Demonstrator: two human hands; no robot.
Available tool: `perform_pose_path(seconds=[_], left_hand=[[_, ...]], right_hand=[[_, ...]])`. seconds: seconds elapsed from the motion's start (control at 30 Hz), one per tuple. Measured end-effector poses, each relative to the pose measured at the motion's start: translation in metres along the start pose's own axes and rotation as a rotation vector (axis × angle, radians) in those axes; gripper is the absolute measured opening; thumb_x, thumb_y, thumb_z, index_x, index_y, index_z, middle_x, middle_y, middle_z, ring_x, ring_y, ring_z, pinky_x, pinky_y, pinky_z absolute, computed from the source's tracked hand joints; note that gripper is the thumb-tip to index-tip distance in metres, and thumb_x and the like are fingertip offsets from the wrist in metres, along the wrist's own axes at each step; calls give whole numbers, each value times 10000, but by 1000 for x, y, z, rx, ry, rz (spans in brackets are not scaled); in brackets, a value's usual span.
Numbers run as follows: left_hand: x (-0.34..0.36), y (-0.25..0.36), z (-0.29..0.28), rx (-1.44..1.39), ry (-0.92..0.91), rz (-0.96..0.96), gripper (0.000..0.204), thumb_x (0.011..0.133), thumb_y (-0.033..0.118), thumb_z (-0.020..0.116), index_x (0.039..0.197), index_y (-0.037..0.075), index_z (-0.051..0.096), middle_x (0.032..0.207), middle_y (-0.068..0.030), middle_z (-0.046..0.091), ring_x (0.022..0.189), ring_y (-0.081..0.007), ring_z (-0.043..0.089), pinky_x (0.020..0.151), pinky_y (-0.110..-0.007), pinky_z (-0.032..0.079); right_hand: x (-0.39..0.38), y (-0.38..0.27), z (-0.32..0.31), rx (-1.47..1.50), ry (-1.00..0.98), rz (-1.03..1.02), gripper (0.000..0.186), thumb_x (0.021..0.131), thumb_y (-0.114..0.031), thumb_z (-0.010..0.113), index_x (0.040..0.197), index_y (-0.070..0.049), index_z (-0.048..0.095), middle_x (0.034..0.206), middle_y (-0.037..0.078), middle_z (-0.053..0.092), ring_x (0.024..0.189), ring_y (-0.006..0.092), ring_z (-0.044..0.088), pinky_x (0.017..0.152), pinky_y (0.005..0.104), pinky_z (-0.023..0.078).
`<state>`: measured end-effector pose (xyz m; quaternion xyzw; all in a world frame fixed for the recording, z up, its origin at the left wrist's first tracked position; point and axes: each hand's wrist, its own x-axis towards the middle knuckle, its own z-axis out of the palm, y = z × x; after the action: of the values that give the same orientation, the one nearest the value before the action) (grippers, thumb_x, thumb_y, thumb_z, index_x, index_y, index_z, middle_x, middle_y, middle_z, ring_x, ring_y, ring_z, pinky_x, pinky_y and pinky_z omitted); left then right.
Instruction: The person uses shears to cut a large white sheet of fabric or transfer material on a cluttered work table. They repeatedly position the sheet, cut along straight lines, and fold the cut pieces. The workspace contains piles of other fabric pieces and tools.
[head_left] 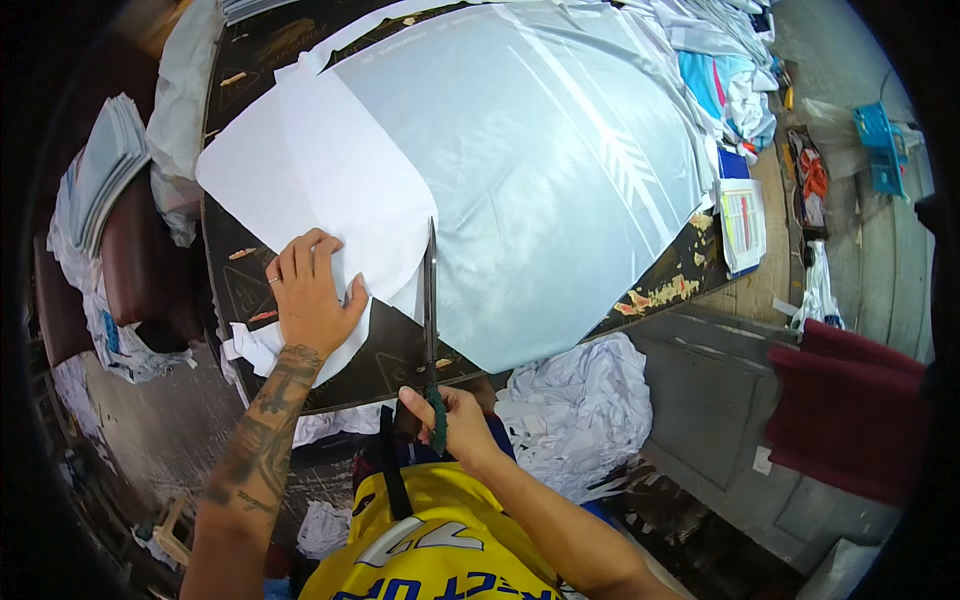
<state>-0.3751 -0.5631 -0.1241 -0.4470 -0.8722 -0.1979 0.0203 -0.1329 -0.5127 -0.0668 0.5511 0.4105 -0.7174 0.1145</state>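
A pair of long-bladed scissors [431, 310] with green-wrapped handles points away from me. My right hand [455, 418] grips the handles near the table's front edge. The blades lie along the edge of a white, round-cornered sheet [360, 150], their tip close to where it meets a large pale grey-blue fabric [540, 220]. My left hand [314, 295] rests palm down on the sheet's near edge, fingers stretched out and thumb apart. Below it is a crumpled white strip of cloth [258, 345]. Whether the blades have material between them cannot be made out.
The dark, chipped table [290, 40] carries a heap of garments [728, 85] at the far right. A printed card [742, 225] lies at its right edge. White scraps [580, 410] fill the space below. Stacked cloth [105, 160] sits on brown seating, left; maroon cloth [850, 410] lies right.
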Motion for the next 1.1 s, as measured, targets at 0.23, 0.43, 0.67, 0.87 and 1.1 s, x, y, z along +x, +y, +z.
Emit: perform_pose_path(seconds=[0.23,0.43,0.67,0.87,1.1], left_hand=[[6,1,0,19,-30,-25,527,832,315,720,1280,74,584,1337,-126,560,1284,-345,510,1101,-545,339],[8,2,-3,15,-61,-39,559,807,302,726,1280,53,564,1356,-170,545,1311,-385,490,1114,-563,327],[3,-1,1,30,-102,-80,566,797,331,720,1268,54,573,1360,-172,543,1319,-389,490,1119,-584,328],[3,0,0,12,-133,-110,578,785,350,729,1264,62,578,1358,-171,547,1325,-389,488,1118,-609,331],[0,-6,5,15,-125,-77,599,773,365,738,1268,64,586,1357,-168,551,1327,-389,488,1109,-619,338]], right_hand=[[13,-45,-71,-270,-126,13,574,892,-614,846,808,-73,673,705,-18,593,639,88,573,602,264,461],[30,-107,-122,-431,-242,-78,615,895,-609,844,917,-1,757,747,-9,607,731,95,538,673,287,449],[63,-161,-129,-616,-284,-75,708,866,-701,812,925,2,746,726,5,587,704,145,548,662,303,453],[87,-201,-111,-773,-278,-25,724,848,-732,799,840,-15,702,681,6,557,674,150,536,622,325,436],[108,-238,-86,-793,-293,-67,649,873,-682,824,832,-53,667,666,0,571,602,104,587,571,270,464]])
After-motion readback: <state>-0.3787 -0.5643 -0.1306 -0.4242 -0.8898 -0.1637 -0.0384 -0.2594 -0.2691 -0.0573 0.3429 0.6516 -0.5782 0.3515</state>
